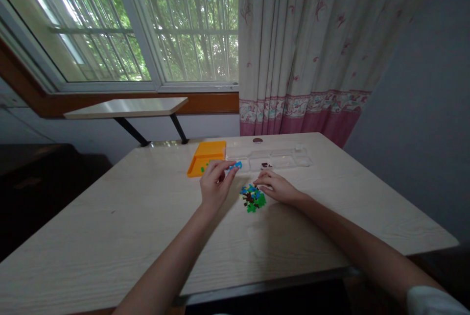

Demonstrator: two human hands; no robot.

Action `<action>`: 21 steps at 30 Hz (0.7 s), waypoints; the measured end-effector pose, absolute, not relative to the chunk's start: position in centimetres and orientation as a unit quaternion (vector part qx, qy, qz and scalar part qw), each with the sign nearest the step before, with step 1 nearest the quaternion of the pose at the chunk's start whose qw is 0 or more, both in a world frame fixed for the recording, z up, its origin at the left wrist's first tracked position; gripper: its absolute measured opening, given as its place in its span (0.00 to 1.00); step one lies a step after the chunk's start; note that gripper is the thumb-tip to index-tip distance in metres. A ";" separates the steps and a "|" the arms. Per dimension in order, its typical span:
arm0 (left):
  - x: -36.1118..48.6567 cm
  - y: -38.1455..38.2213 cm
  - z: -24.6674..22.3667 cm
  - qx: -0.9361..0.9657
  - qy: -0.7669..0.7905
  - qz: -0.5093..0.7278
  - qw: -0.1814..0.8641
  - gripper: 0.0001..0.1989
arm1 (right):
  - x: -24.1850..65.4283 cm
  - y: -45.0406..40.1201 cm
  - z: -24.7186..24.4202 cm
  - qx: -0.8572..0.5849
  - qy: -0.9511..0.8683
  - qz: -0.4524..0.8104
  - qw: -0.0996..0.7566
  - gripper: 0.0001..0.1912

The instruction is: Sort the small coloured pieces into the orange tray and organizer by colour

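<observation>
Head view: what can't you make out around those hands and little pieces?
All in the head view:
- Lower right corner of the orange case: hidden behind the left hand.
- Whether the right hand holds a piece: too small, fingers in the way.
- Number of pieces in the pile: small, overlapping.
- Sleeve: cut off by the bottom edge.

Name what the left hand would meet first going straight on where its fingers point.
The left hand, blue piece leading, would probably meet the clear tray first; hand height is unclear, so it might pass above.
</observation>
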State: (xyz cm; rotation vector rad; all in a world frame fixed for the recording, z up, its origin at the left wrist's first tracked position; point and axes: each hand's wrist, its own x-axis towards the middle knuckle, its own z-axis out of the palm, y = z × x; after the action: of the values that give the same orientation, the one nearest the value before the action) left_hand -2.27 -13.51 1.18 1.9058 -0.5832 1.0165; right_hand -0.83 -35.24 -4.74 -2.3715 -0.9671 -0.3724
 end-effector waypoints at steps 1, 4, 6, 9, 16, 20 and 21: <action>-2.4 -13.5 1.3 0.759 -0.232 0.423 0.436 0.07 | -0.8 -35.2 -4.8 -0.884 -0.362 -0.130 0.268 0.12; -2.6 -13.6 1.3 0.746 -0.233 0.448 0.435 0.07 | -0.8 -35.2 -4.8 -0.888 -0.357 -0.120 0.264 0.11; -2.7 -13.6 1.2 0.741 -0.240 0.454 0.432 0.07 | -0.9 -35.2 -4.7 -0.889 -0.353 -0.117 0.268 0.10; -2.7 -13.7 1.3 0.740 -0.244 0.459 0.428 0.06 | -0.9 -35.2 -4.6 -0.890 -0.345 -0.110 0.277 0.07; -2.5 -13.6 1.1 0.741 -0.240 0.456 0.431 0.07 | -1.0 -35.3 -4.5 -0.893 -0.338 -0.101 0.279 0.08; -2.4 -13.5 1.1 0.747 -0.230 0.445 0.436 0.07 | -0.9 -35.3 -4.5 -0.893 -0.340 -0.104 0.277 0.09; -2.4 -13.5 1.1 0.749 -0.230 0.441 0.437 0.07 | -0.9 -35.3 -4.5 -0.893 -0.340 -0.103 0.275 0.09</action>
State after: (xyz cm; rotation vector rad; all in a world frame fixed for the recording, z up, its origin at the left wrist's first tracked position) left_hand -2.42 -13.50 1.12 1.8632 -0.5715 1.0967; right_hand -0.88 -35.27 -4.51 -2.4006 -0.9152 -0.2779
